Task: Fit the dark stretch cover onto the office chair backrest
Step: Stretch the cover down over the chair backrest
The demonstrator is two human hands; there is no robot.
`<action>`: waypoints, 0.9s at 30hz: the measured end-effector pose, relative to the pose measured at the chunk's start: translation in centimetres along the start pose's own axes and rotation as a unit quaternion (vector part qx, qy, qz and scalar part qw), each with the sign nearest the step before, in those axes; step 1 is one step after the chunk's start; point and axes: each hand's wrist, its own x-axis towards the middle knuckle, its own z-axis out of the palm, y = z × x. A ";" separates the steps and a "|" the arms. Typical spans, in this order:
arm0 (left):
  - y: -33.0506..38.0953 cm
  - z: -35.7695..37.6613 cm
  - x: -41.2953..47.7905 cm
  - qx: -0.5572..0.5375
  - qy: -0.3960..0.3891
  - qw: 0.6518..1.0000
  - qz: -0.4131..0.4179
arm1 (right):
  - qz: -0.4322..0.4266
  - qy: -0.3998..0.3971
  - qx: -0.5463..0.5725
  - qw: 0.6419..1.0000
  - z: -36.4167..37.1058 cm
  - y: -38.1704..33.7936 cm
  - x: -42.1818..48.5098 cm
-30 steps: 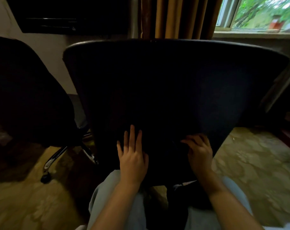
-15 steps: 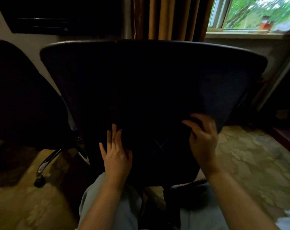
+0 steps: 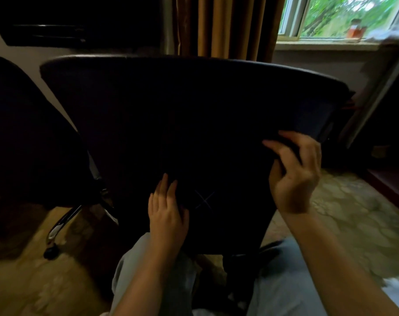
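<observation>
Gripping hem of stretch cover [image 3: 194, 106] in right hand [image 3: 294, 174], fingers curled; pressing left hand [image 3: 167, 215] flat, fingers straight, on chair backrest [image 3: 235, 229]. Best drawing hem down toward left fingertips evenly, keeping cover above fingers taut.

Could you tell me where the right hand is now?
Head view, right of centre: the right hand grips the dark cover, upper right of the left hand.
</observation>
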 end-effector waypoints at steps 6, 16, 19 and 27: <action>0.9 0.2 0.0 -0.025 0.000 1.000 -0.015 | 0.023 -0.087 -0.046 0.995 1.5 1.6 -5.8; 1.8 0.7 -0.2 -0.036 0.012 0.999 -0.006 | 0.054 -0.123 0.001 0.991 0.1 2.2 -7.7; 2.2 1.5 -0.2 -0.045 0.015 0.999 0.003 | 0.033 -0.004 0.002 0.999 -0.5 2.0 -2.1; 2.3 1.8 -0.1 -0.025 -0.008 1.000 -0.003 | 0.068 -0.094 -0.024 0.993 0.8 5.1 -7.4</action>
